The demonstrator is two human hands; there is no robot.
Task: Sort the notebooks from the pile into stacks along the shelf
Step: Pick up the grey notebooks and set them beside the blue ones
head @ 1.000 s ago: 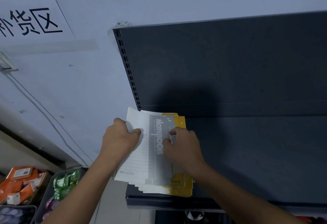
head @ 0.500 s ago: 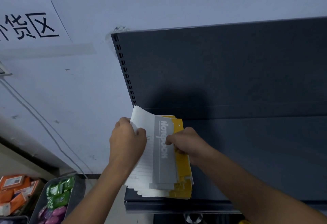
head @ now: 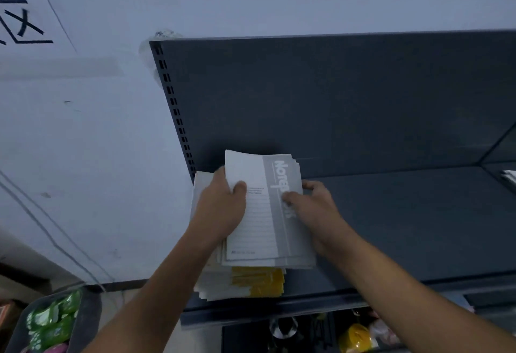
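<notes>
Left hand (head: 220, 210) and right hand (head: 315, 213) each grip an opposite edge of a grey-and-white notebook bundle (head: 262, 213), fingers (head: 312, 186) curled round it, over the yellow-and-white pile (head: 251, 283) at the left end of the shelf (head: 405, 227)

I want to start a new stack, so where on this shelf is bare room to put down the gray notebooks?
Bare: the shelf board from the pile rightward to the white sheets at the far right edge. Crowded: the left end beside the slotted upright, where the left hand and right hand hold the gray notebooks over the pile.
</notes>
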